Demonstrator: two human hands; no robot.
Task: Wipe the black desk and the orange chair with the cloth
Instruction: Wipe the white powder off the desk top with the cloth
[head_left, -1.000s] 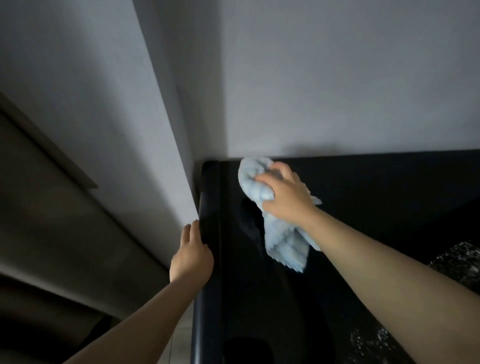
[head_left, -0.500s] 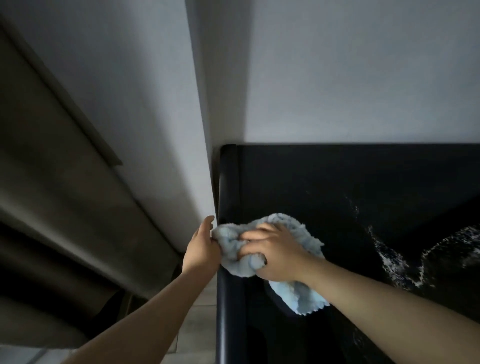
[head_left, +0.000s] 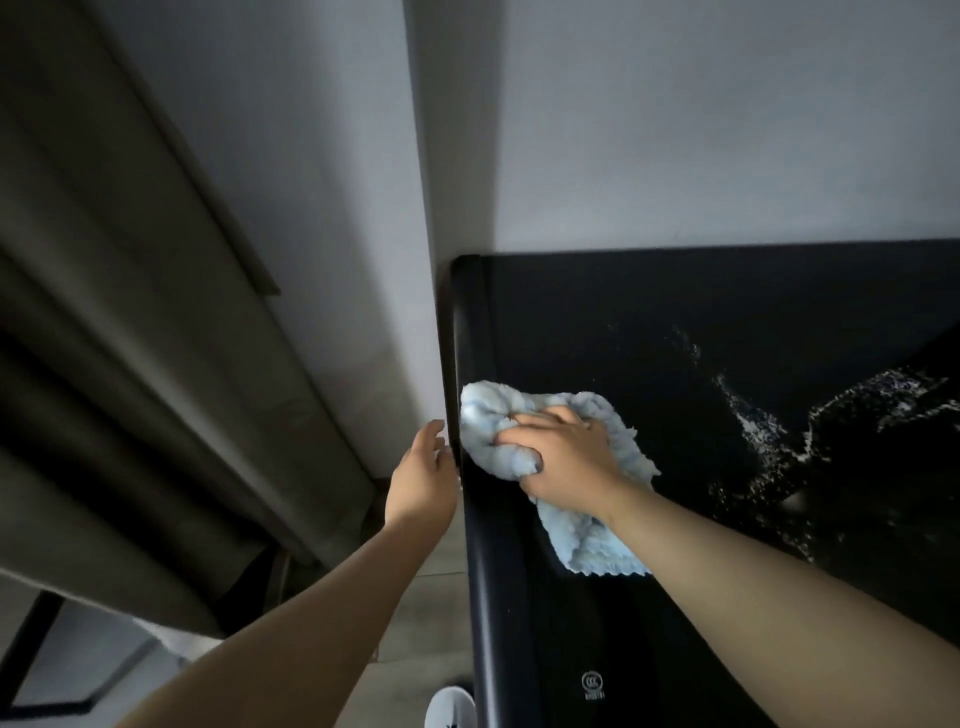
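The pale grey wall (head_left: 675, 130) fills the top of the view and turns a corner just left of the glossy black desk (head_left: 701, 322), whose back edge meets it. Left of that corner hangs a long dull-brown panel or curtain (head_left: 130, 322); which it is I cannot tell. The desk's rounded left rim runs down the middle of the frame, and white wet streaks (head_left: 779, 431) lie on the surface to the right, apart from the cloth. A small white printed mark sits on the rim low in the frame.

The fluffy light-blue cloth (head_left: 587, 545) lies bunched on the desk right at the left rim, one corner trailing toward the person. The right hand (head_left: 561, 457) presses it down, its fingers (head_left: 524, 423) curled over the wad and gripping it. The left hand (head_left: 421, 478) sits just off the desk's left edge, fingers loosely straight and together, holding nothing; whether it touches the rim is unclear.

The orange chair is not in view. A white shoe tip (head_left: 449, 706) shows on the floor below.

The step in hand looks like wiping the desk's left margin. The next move probably calls for sweeping the cloth rightward across the wet streaks, keeping flat pressure so the water is taken up, not smeared.
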